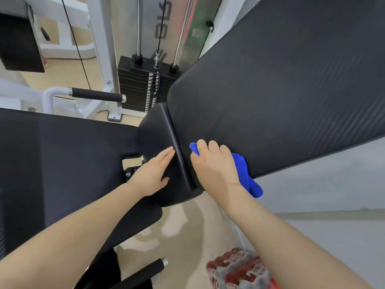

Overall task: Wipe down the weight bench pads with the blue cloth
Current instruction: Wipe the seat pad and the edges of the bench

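Under right hand (212,163): blue cloth (245,174), grip curled on it, against back pad (281,90) | left hand (154,174): flat, fingers straight, on seat pad (158,130) | writing behind weight stack (137,84): unreadable

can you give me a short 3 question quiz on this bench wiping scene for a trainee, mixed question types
1. True or false: the left hand holds the blue cloth.
2. Multiple choice: where is the right hand pressing the cloth? A) on the weight stack B) at the lower edge of the large back pad C) on the floor
3. Fill in: the left hand's fingers lie ____ on the small middle pad.

Key
1. False; the right hand grips it.
2. B
3. Flat (straight, holding nothing)
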